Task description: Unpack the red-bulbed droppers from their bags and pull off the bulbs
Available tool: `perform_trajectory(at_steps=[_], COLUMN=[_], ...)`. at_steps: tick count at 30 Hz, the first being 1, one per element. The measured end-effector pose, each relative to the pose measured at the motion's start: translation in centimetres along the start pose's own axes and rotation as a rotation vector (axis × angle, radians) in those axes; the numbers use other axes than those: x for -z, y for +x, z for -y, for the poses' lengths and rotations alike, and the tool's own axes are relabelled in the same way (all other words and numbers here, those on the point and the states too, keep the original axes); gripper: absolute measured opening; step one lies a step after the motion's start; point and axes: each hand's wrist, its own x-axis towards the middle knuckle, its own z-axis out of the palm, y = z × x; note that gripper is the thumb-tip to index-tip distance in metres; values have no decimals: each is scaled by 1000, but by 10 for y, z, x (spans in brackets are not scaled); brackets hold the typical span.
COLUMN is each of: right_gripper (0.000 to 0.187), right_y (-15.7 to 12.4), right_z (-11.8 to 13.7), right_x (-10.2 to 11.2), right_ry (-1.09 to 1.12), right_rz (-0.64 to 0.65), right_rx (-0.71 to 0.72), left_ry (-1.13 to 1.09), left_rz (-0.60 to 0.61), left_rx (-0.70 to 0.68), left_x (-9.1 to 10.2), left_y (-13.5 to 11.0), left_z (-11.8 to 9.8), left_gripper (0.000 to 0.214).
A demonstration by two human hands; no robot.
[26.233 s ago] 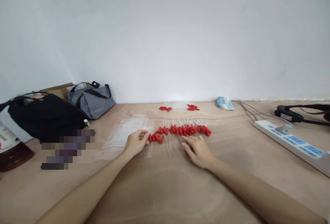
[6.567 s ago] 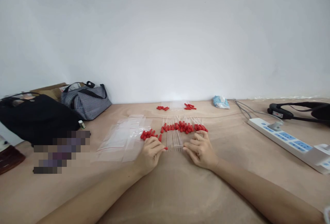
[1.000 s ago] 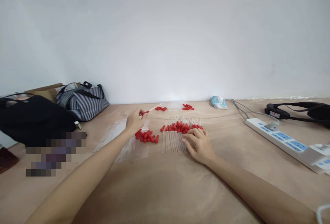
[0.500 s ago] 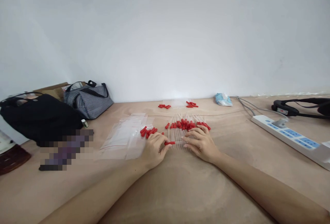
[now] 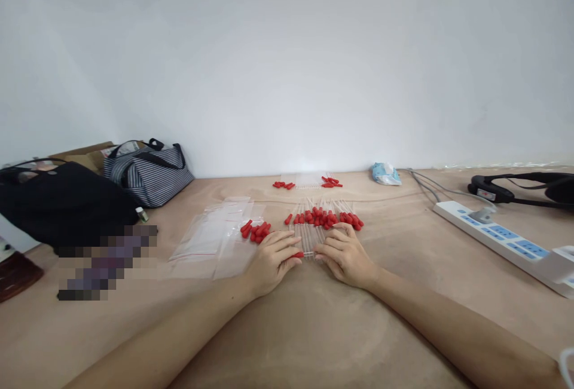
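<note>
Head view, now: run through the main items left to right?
Black bag, striped bag, clear plastic bags, left hand, red-ended dropper between the hands, right hand, blue-and-white packet, white power strip.

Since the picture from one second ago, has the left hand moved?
Yes. Judged against the striped bag, the left hand has moved rightward and nearer the person, away from the bag.

From where I stand, the bare left forearm and bare right forearm slant forward and inward. The bare left hand, back upward, pinches with thumb and curled fingers. Close by but apart, the bare right hand faces it, fingers bent, knuckles raised, thumb tucked low.
</note>
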Motion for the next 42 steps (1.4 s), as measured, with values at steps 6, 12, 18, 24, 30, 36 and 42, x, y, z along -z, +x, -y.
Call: perform_trajectory(at_steps=[6,12,18,24,30,36,42], right_gripper=[17,17,18,19,18,18,22], right_y=[-1,-3,-3,-4,-4,-7,-26], right_z=[-2,-1,0,0,1,0,-24], right_x=[1,5,6,7,8,9,20], right_ry=[-16,-36,-32,-21,-12,-30,-72], right_rz=[-13,-13,1,6,3,7,-2], right_rx=[25,13,5,-3,-11,-7,-218], left_ry=[22,31,15,19,7,-19,-3], left_rz=[-6,12,-5,-8,-36,-2,-70], left_rx=[-30,-48,-35,-31,-51,-33,87], left_x=[1,3,4,4,4,5,16], left_y=[-2,-3,-3,-4,-4,-5,-18], left_z=[0,-3,-5,-6,-7,-6,7], left_gripper=[17,16,18,19,18,21,19])
